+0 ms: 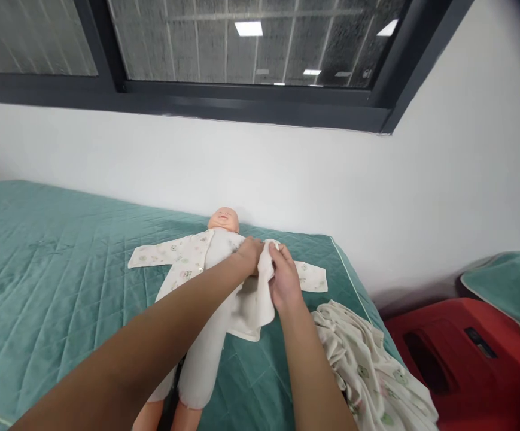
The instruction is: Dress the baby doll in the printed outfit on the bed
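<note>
A baby doll [224, 219] with a white cloth body lies on its back, head toward the wall. Its patterned white baby jacket [186, 257] is spread open, one sleeve stretched out to each side. My left hand [251, 251] reaches across the doll's chest, its fingers closed on the jacket's edge at the right side and partly hidden. Close beside it, my right hand [284, 275] pinches the same folded front panel between thumb and fingers. Below my hands the panel hangs with its plain inner side showing. My forearms cover part of the doll's body.
A green quilted cover [62, 287] lies under the doll. Crumpled patterned baby clothing [367, 365] rests right of my right forearm. Beyond the bed's right edge stands a red plastic stool [475, 353] with green fabric [511, 287] over it. A white wall [286, 173] and dark-framed window border the back.
</note>
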`<state>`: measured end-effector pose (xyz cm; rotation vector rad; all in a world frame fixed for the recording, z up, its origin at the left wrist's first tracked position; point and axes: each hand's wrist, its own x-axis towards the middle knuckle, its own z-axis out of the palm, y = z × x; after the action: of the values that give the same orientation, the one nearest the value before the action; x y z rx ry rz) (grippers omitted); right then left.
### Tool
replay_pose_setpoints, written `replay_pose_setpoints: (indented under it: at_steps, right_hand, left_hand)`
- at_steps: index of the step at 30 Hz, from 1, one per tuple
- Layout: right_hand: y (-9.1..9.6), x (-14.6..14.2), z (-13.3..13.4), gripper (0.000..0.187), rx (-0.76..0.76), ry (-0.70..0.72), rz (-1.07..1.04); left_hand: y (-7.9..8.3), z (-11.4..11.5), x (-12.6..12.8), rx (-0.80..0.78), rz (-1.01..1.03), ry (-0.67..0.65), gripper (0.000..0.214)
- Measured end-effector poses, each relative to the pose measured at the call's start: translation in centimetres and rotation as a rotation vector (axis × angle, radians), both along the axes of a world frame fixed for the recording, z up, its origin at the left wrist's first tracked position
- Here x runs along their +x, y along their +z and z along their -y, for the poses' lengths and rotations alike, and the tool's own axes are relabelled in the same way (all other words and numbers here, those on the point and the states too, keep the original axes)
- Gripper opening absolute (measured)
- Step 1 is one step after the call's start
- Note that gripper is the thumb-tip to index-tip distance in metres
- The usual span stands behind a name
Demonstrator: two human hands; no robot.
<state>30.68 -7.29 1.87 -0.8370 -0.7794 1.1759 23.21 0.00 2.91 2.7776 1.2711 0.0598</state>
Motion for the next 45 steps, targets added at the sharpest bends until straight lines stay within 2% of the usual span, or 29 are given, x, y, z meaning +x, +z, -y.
replay_pose_setpoints:
  at_steps: [4, 7, 11, 14, 17, 20, 22, 26, 30, 33, 35, 37, 40, 42, 45]
  right_hand:
    - [0.3, -1.3, 0.5, 0.027, 0.038, 0.108, 0.077]
    - [0.1, -2.0, 0.7, 0.034, 0.041, 0.168, 0.119]
    - [-0.7, -3.4, 0.9, 0.044, 0.062, 0.264, 0.237]
    - [-1.1, -4.5, 1.1, 0.042, 0.109, 0.279, 0.374]
    - [-1.1, -4.9, 1.3, 0.04, 0.095, 0.252, 0.5]
    - [-0.9, -4.7, 1.3, 0.039, 0.101, 0.253, 0.553]
    - [-0.7, -4.5, 1.2, 0.035, 0.112, 0.253, 0.565]
    - [-0.6, -4.4, 1.3, 0.028, 0.113, 0.239, 0.58]
    - [-0.8, -4.9, 1.4, 0.024, 0.224, 0.143, 0.596]
    - [-1.0, -5.2, 1.3, 0.036, 0.312, 0.134, 0.768]
    - [-1.2, -5.3, 1.2, 0.044, 0.347, 0.183, 0.865]
    - [-1.3, -5.4, 1.1, 0.048, 0.366, 0.199, 0.887]
    - [-1.5, -5.5, 1.2, 0.048, 0.372, 0.194, 0.868]
    - [-1.7, -5.5, 1.5, 0.048, 0.358, 0.18, 0.846]
    - [-2.6, -5.4, 2.1, 0.048, 0.297, 0.074, 0.788]
  left_hand:
    - [1.7, -0.6, -3.2, -0.025, 0.1, 0.119, 0.03]
    - [3.3, -1.4, -6.4, -0.053, 0.207, 0.204, 0.025]
    - [4.4, -2.2, -9.3, -0.154, 0.409, 0.23, 0.051]
    - [4.4, -2.1, -10.1, -0.316, 0.568, 0.212, 0.048]
    - [4.3, -2.0, -10.0, -0.388, 0.569, 0.203, 0.046]
    - [4.3, -2.2, -9.7, -0.39, 0.562, 0.229, 0.035]
    - [4.1, -2.5, -9.5, -0.335, 0.613, 0.297, 0.024]
    - [3.0, -3.0, -9.8, -0.219, 0.764, 0.465, 0.017]
    - [2.1, -3.0, -10.3, -0.239, 0.998, 0.556, 0.023]
    - [1.9, -1.7, -11.4, -0.262, 1.303, 0.575, 0.02]
    - [1.4, 0.0, -12.9, -0.169, 1.376, 0.6, 0.015]
    - [0.1, 2.4, -14.7, -0.064, 1.342, 0.636, 0.015]
    - [-3.0, 5.8, -17.3, -0.073, 1.362, 0.693, 0.022]
    - [-5.0, 7.2, -18.6, -0.163, 1.421, 0.747, 0.027]
    - [-6.9, 7.8, -19.5, -0.262, 1.488, 0.714, 0.029]
